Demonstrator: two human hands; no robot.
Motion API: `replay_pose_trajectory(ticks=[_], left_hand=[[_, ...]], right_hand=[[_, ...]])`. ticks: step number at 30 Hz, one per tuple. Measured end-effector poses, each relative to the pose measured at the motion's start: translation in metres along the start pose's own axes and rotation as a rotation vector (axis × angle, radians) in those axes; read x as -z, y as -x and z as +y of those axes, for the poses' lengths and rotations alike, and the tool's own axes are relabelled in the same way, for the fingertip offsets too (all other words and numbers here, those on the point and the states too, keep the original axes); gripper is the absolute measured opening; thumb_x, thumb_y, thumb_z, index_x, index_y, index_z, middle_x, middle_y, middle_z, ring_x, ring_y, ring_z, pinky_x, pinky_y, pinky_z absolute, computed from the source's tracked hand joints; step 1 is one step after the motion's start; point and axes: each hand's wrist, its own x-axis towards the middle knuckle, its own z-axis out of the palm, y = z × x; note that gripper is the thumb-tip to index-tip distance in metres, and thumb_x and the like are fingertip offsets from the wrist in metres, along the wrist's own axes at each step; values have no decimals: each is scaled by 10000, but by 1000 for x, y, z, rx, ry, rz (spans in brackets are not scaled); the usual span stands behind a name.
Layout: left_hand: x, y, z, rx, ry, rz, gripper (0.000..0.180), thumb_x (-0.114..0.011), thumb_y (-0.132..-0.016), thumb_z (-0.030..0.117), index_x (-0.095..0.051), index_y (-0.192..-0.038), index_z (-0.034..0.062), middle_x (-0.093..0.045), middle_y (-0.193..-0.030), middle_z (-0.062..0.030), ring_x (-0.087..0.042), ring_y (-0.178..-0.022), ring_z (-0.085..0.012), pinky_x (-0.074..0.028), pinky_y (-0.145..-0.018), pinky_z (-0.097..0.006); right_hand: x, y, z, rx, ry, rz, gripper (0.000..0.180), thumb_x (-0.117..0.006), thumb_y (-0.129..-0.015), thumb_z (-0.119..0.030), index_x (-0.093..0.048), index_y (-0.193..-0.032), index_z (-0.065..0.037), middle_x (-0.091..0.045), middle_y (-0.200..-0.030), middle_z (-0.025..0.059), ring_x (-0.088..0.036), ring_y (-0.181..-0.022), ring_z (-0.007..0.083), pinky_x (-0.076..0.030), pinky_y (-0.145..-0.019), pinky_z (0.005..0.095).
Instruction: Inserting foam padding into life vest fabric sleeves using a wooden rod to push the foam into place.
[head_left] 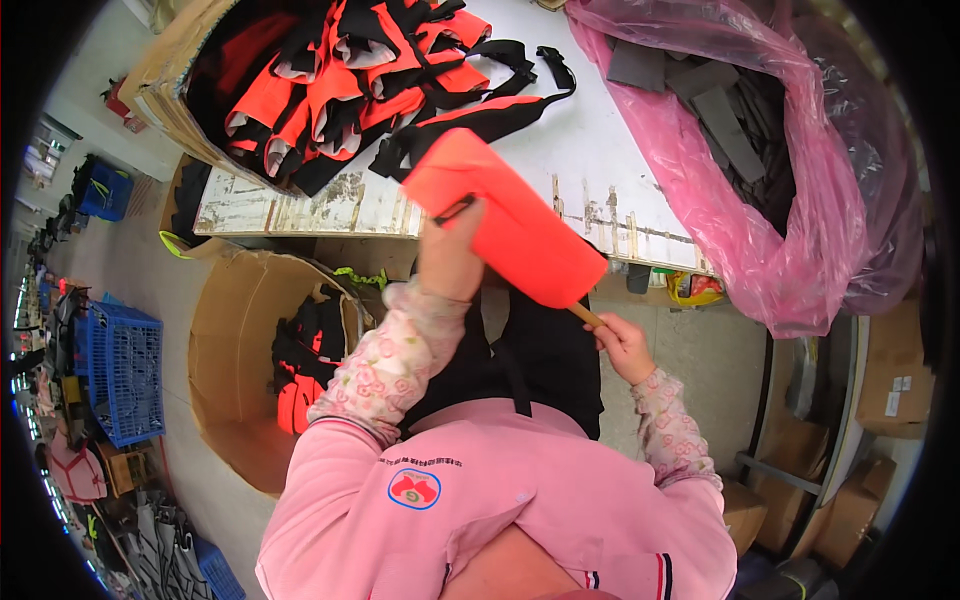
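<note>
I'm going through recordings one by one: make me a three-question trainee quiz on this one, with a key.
1. What colour is the piece that the left hand holds?
2. True or false: the right hand is empty.
3. Where do the dark grey pieces lie? a) in the blue crate; b) in the pink plastic bag; c) in the cardboard box on the floor.

Key: 1. Bright orange-red. 2. False; it grips a thin tan stick. 3. b.

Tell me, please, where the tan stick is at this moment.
In the head view, right of centre, the tan stick shows between the lower end of the orange piece and the right hand, which holds it.
</note>
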Motion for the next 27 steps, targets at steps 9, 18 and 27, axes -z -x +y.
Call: replay_pose_trajectory(ticks=[9, 18, 27], left_hand=[[268, 7, 192, 270, -311, 164, 431, -601, -837, 172, -457, -1204, 1, -542, -1144, -147, -556, -1025, -258, -453, -887, -388], [206, -7, 134, 419, -963, -293, 458, -651, -819, 173, -493, -1222, 23, -555, -1178, -133, -539, -1058, -184, -424, -897, -298], [54, -156, -33, -350, -1690, -381, 448, -643, -775, 307, -541, -1127, 50, -557, -1127, -150, -505, -1062, -325, -405, -897, -408]], right_hand=[[127, -30, 40, 141, 848, 626, 187, -558, -845, -169, -654, -978, -78, -614, -815, 145, -588, -737, 314, -466, -669, 387], [149, -126, 29, -15, 1198, 634, 244, -596, -802, -262, -640, -1002, -127, -587, -844, 122, -553, -828, 293, -445, -720, 391], [70, -138, -10, 372, 857, 642, 249, -640, -726, -100, -605, -971, -65, -546, -959, 120, -493, -948, 296, -394, -826, 399]])
